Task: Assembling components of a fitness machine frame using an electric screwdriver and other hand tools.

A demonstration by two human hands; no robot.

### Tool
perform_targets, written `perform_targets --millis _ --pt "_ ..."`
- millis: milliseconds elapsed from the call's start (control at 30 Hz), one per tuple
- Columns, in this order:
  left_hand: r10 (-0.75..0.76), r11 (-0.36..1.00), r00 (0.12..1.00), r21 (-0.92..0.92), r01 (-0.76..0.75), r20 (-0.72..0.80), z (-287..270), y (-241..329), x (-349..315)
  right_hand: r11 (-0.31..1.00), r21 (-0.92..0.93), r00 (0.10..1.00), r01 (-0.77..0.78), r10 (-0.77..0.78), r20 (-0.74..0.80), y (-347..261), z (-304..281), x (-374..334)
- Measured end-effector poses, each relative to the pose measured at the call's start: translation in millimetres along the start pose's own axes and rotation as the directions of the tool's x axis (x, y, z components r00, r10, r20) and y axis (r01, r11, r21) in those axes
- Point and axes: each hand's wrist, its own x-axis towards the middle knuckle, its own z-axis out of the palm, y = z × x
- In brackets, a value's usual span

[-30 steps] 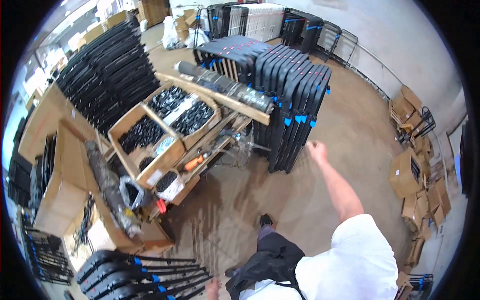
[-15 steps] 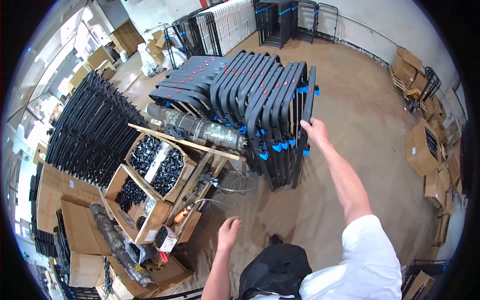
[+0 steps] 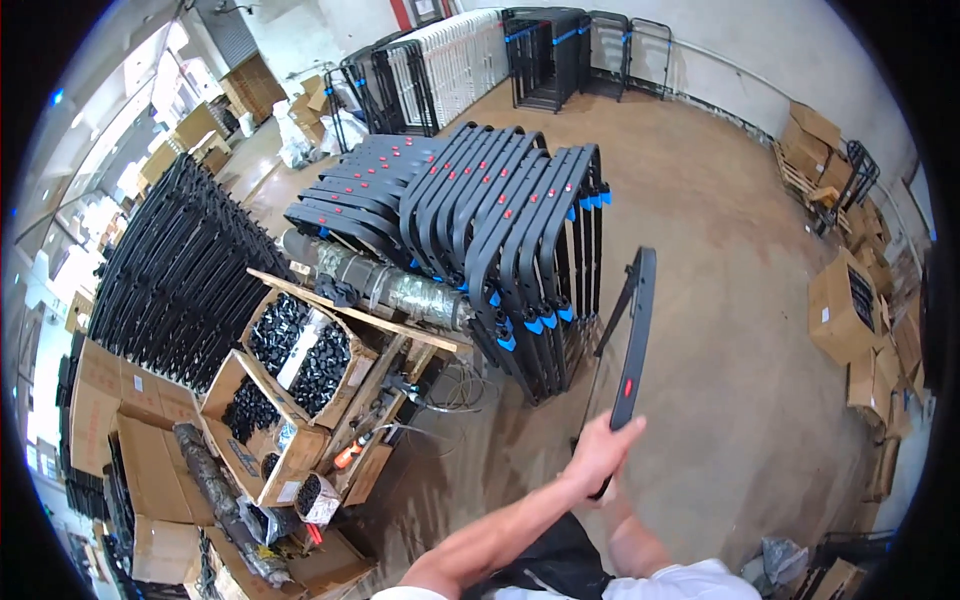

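Note:
A black tubular metal frame [image 3: 638,320] with a red button stands before me, apart from the row. My left hand [image 3: 600,450] is wrapped around its near bar, just below the red button. Lower down on the same frame, my right hand [image 3: 613,490] is closed, partly hidden behind the left wrist. Beyond it to the left, a row of similar black frames [image 3: 520,235] leans together, with red buttons on top and blue pieces near their ends.
At left, a wooden bench bears boxes of small black parts [image 3: 330,365] and an orange-handled tool [image 3: 350,452]. A wrapped roll [image 3: 375,275] lies behind it. More black frames [image 3: 175,270] are stacked far left. Cardboard boxes [image 3: 845,305] line the right wall.
The end frame has come away from the row and toward me. My left hand, empty before, has moved right onto it. My right hand has drawn back and down.

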Motion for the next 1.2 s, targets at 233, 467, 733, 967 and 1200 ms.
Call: perform_targets --millis 233,467,733,967,1200 --pt "-0.063 0.989 0.997 -0.134 0.058 -0.034 -148 19 -141 0.873 -0.46 0.728 -0.16 -0.211 -0.652 84 -31 34" --pt "0.104 0.93 0.583 -0.128 -0.343 -0.806 -369 -59 -305 0.551 -0.834 0.819 0.035 -0.494 -0.292 -53 130 67" --pt "-0.098 0.986 -0.152 -0.076 -0.145 -0.984 -548 -206 -484 0.068 -0.981 0.907 0.182 -0.397 0.141 27 350 228" --pt "-0.137 0.982 -0.303 -0.17 0.085 -0.943 -667 -283 -582 0.242 -0.962 0.979 -0.128 -0.126 -0.162 238 366 387" --pt "-0.034 0.879 -0.308 -0.175 0.444 -0.951 -698 -276 -577 0.172 -0.877 0.846 -0.448 -0.236 -0.478 303 321 422"
